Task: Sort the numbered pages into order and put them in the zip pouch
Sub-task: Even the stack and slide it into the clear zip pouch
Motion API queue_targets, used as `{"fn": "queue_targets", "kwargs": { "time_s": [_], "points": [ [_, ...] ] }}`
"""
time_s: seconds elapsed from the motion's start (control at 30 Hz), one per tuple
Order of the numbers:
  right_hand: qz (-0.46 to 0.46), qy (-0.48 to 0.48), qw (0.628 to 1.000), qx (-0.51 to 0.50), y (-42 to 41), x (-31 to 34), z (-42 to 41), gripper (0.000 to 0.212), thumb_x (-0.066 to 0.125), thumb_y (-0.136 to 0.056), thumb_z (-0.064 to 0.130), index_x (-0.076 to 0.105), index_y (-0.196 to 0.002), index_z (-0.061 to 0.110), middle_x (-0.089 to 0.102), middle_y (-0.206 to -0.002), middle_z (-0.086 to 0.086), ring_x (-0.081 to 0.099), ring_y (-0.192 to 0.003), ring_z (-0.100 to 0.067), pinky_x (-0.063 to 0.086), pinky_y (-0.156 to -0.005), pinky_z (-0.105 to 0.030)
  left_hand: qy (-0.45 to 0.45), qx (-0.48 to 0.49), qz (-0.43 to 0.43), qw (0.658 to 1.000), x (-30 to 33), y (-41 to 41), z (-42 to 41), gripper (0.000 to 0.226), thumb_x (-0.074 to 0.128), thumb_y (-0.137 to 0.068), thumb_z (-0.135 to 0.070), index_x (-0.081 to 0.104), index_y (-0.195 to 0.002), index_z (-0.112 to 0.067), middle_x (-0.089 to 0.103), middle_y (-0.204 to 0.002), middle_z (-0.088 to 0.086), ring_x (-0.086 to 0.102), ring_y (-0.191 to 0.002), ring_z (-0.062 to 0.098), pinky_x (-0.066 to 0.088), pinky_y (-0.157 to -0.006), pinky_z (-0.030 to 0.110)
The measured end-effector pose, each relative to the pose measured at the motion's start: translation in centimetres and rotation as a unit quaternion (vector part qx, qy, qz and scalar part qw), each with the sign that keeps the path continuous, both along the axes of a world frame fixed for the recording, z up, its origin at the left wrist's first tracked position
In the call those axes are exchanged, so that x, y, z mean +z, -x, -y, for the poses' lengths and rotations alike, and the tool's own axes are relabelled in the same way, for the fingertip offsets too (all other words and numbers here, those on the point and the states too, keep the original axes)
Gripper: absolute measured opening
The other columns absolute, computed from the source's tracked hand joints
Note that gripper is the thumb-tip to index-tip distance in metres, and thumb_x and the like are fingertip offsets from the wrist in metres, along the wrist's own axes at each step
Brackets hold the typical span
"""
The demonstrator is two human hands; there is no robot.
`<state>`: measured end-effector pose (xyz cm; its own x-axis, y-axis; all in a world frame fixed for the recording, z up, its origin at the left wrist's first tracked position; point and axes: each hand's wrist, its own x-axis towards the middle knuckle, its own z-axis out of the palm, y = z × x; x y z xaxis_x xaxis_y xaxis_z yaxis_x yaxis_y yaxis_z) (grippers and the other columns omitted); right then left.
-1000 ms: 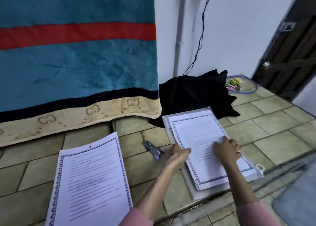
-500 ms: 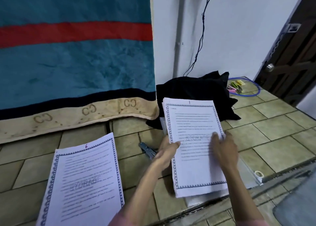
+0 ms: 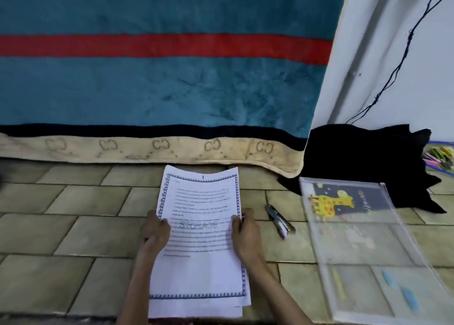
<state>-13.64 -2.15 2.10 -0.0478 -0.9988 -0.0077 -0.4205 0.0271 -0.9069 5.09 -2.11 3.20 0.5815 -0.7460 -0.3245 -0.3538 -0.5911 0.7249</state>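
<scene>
A stack of numbered pages (image 3: 200, 238) lies on a tiled floor (image 3: 73, 226) below a hanging teal blanket (image 3: 159, 83) with a red stripe. The left hand (image 3: 155, 231) and right hand (image 3: 245, 233) grip its side edges, thumbs on top. The blue-bordered top sheet reads "STORAGE". A stapler (image 3: 280, 221) lies just right; beyond it, a clear zip pouch (image 3: 363, 246) showing a giraffe, beside black cloth (image 3: 363, 157).

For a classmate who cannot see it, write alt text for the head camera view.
Two hands, left hand and right hand, hold a stack of bordered printed pages by its side edges above a tiled floor. To the right lie a stapler and a clear zip pouch with a giraffe picture; a teal blanket hangs behind.
</scene>
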Motion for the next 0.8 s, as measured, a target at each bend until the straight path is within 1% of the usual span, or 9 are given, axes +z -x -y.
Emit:
{"fn": "queue_targets", "kwargs": {
  "time_s": [0.07, 0.1, 0.17, 0.23, 0.3, 0.43, 0.57, 0.63, 0.8],
  "points": [
    [-0.026, -0.015, 0.999, -0.015, -1.1, -1.4, 0.1, 0.004, 0.043, -0.096, 0.012, 0.042, -0.092, 0.012, 0.055, -0.088, -0.004, 0.053, -0.082, -0.024, 0.036, -0.057, -0.011, -0.021, -0.006, 0.054, 0.998, -0.3, 0.0, -0.6, 0.029, 0.038, -0.095, -0.006, 0.049, -0.12, 0.002, 0.05, -0.128, 0.024, 0.047, -0.119, 0.036, 0.037, -0.089, 0.032],
    [-0.06, -0.02, 0.998, -0.03, -1.4, -2.1, 0.1, 0.004, 0.044, -0.095, 0.013, 0.047, -0.095, 0.01, 0.055, -0.097, -0.008, 0.052, -0.093, -0.028, 0.039, -0.068, -0.018, -0.033, -0.001, 0.076, 0.997, -0.6, 0.0, -0.8, 0.031, 0.042, -0.094, -0.012, 0.048, -0.122, 0.001, 0.047, -0.131, 0.023, 0.044, -0.12, 0.037, 0.036, -0.092, 0.034],
    [-0.169, -0.035, 0.983, -0.065, -1.5, -3.1, 0.3, 0.019, 0.047, -0.093, 0.016, 0.052, -0.108, 0.005, 0.049, -0.115, -0.014, 0.042, -0.111, -0.033, 0.036, -0.089, -0.035, -0.054, 0.011, 0.09, 0.994, -1.3, 0.0, -1.1, 0.042, 0.052, -0.09, -0.024, 0.043, -0.127, -0.005, 0.036, -0.138, 0.023, 0.034, -0.125, 0.039, 0.032, -0.103, 0.043],
    [-0.178, -0.047, 0.981, -0.068, -1.3, -3.2, 0.5, 0.036, 0.051, -0.09, 0.017, 0.047, -0.124, 0.007, 0.046, -0.124, -0.015, 0.036, -0.119, -0.033, 0.029, -0.097, -0.035, -0.06, 0.012, 0.087, 0.994, -2.0, -0.2, -1.1, 0.052, 0.06, -0.086, -0.028, 0.041, -0.127, -0.003, 0.037, -0.137, 0.024, 0.035, -0.125, 0.039, 0.032, -0.105, 0.049],
    [-0.108, -0.066, 0.991, -0.035, -1.0, -3.1, 0.9, 0.046, 0.057, -0.086, 0.015, 0.044, -0.13, 0.008, 0.053, -0.124, -0.011, 0.042, -0.12, -0.031, 0.032, -0.097, -0.032, -0.042, 0.015, 0.052, 0.998, -1.6, -0.4, -1.1, 0.052, 0.069, -0.08, -0.024, 0.048, -0.118, 0.003, 0.051, -0.127, 0.025, 0.05, -0.115, 0.038, 0.042, -0.097, 0.046],
    [0.041, -0.123, 0.991, -0.026, 0.2, -1.9, 1.1, 0.025, 0.063, -0.081, 0.005, 0.064, -0.106, 0.007, 0.07, -0.1, -0.005, 0.065, -0.09, -0.019, 0.053, -0.078, -0.022, 0.014, -0.051, -0.186, 0.981, -0.8, -1.7, -0.8, 0.047, 0.069, -0.08, -0.006, 0.052, -0.123, 0.005, 0.056, -0.124, 0.015, 0.054, -0.117, 0.034, 0.042, -0.098, 0.037],
    [0.263, -0.176, 0.948, -0.028, 2.5, 0.5, 1.2, 0.03, 0.066, -0.081, 0.0, 0.058, -0.109, 0.006, 0.07, -0.105, -0.011, 0.069, -0.091, -0.028, 0.055, -0.085, -0.045, 0.084, -0.079, -0.255, 0.96, 1.4, -1.3, -0.7, 0.036, 0.061, -0.086, -0.005, 0.056, -0.12, -0.013, 0.063, -0.117, 0.01, 0.062, -0.103, 0.028, 0.047, -0.096, 0.044],
    [0.262, -0.11, 0.959, -0.017, 3.3, 3.1, 1.6, 0.031, 0.068, -0.08, 0.0, 0.057, -0.106, 0.011, 0.07, -0.106, -0.009, 0.07, -0.091, -0.025, 0.056, -0.083, -0.044, 0.133, -0.082, -0.266, 0.951, 3.8, -0.1, -0.6, 0.022, 0.061, -0.087, -0.009, 0.061, -0.108, -0.017, 0.068, -0.106, 0.009, 0.065, -0.092, 0.027, 0.052, -0.089, 0.044],
    [0.202, 0.131, 0.971, -0.016, 4.1, 10.2, 1.8, 0.026, 0.066, -0.082, 0.001, 0.064, -0.092, 0.025, 0.069, -0.086, 0.018, 0.066, -0.077, 0.005, 0.052, -0.067, -0.012, 0.334, -0.052, -0.221, 0.915, 8.5, 4.5, -0.6, 0.018, 0.066, -0.083, -0.011, 0.064, -0.099, -0.018, 0.07, -0.085, -0.01, 0.067, -0.078, 0.005, 0.056, -0.069, 0.021]
  ]
}}
